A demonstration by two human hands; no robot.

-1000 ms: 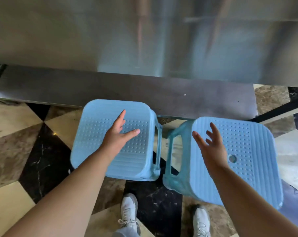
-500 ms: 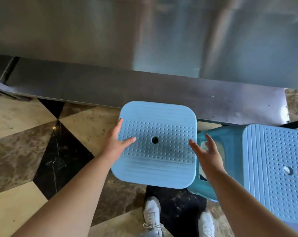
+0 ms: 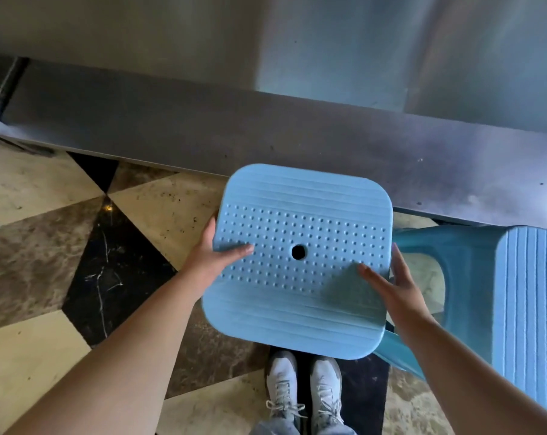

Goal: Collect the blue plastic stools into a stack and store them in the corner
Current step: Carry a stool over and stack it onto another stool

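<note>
A light blue plastic stool (image 3: 300,287) with a dotted seat and a round middle hole is straight below me, seen from above. My left hand (image 3: 215,259) grips its left edge, thumb lying on the seat and fingers hidden under the rim. On the opposite side my right hand (image 3: 388,284) holds the right edge, thumb on the seat and fingers along the side. A second blue stool (image 3: 529,309) stands close to the right, its nearest leg just behind my right hand. The legs of the held stool are hidden beneath its seat.
A stainless steel cabinet front (image 3: 265,42) with a dark steel base ledge (image 3: 234,133) runs across the back. The floor (image 3: 61,246) is patterned marble in beige, brown and black. My white shoes (image 3: 303,390) stand just below the held stool.
My view shifted left, so the left stool now sits in the middle. My right hand left the right stool and took the left stool's right edge. The left hand slid to the left edge.
</note>
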